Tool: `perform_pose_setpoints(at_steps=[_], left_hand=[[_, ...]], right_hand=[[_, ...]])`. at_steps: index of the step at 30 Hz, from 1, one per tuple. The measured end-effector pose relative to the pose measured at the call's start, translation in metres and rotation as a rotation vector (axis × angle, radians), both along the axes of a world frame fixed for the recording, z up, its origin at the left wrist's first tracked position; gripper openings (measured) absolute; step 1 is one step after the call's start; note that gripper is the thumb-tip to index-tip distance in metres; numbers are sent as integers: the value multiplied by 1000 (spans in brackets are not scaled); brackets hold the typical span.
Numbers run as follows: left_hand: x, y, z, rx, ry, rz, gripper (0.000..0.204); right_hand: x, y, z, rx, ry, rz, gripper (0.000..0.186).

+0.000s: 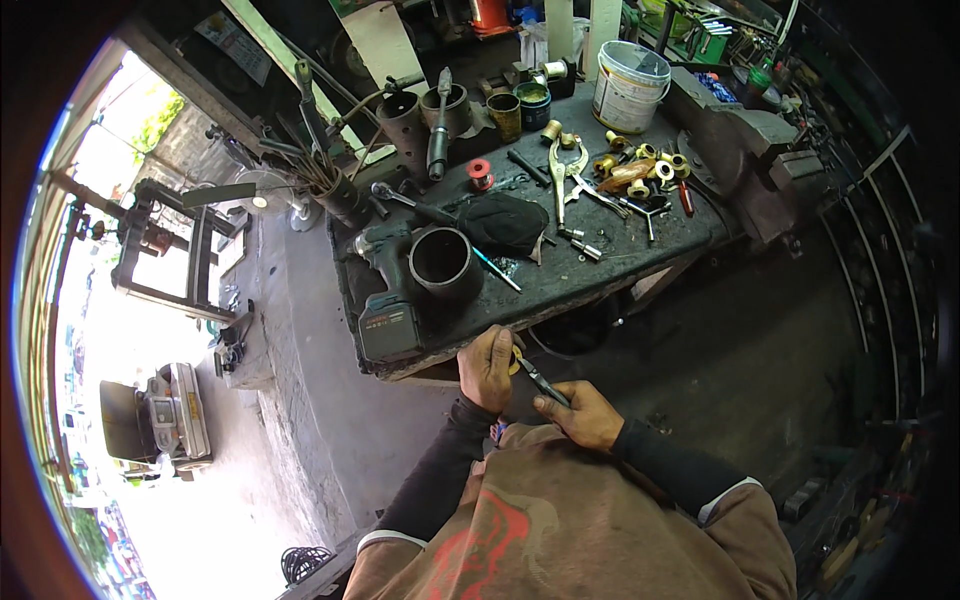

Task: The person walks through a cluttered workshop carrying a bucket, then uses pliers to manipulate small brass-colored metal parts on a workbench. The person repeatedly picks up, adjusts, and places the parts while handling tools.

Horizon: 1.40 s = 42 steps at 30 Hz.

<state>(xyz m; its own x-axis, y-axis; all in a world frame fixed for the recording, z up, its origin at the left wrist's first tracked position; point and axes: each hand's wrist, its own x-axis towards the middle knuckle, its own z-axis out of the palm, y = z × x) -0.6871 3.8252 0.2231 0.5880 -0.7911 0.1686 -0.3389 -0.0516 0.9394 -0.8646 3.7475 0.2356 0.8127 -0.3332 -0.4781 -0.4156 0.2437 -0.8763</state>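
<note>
Close to my body, just off the front edge of the bench, my left hand (485, 368) is closed on a small brass-coloured ring-like piece (516, 360). Most of that piece hides behind the fingers. My right hand (586, 414) grips pliers (541, 381) with dark handles, and their jaws reach the brass-coloured piece. Whether the jaws clamp it, I cannot tell. Beyond my left hand, on the bench corner, lie a cordless power tool (388, 320) and an upright, open metal cylinder (445, 264).
The dark workbench (560, 275) carries locking pliers (558, 185), several brass-coloured fittings (640, 170), a black cloth (503, 222) and a red spool (480, 174). A white bucket (630, 88) stands at the back, beside a large bench vise (745, 165). A car (165, 415) is outside at left.
</note>
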Motion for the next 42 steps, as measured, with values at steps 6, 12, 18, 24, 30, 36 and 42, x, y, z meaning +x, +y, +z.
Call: perform_pose_setpoints(at_steps=[6, 12, 18, 24, 30, 36, 42], left_hand=[[-1, -10, -20, 150, -122, 109, 40], [7, -11, -62, 313, -74, 136, 42], [11, -8, -50, 127, 818, 54, 33], [9, 1, -34, 20, 853, -13, 36], [-1, -5, -22, 25, 462, 40, 42], [-10, -9, -24, -8, 364, 91, 42], [-8, -14, -42, 170, 57, 141, 49]], right_hand=[[6, -14, -20, -530, 59, 165, 38], [4, -41, -45, -1238, 76, 370, 31], [0, -64, -34, -1093, 253, 240, 33], [-6, -30, 3, -347, 183, 222, 34], [4, -21, 17, -320, 103, 168, 34], [5, -16, 2, -443, 64, 109, 35], [-3, -18, -39, -1107, 36, 116, 27]])
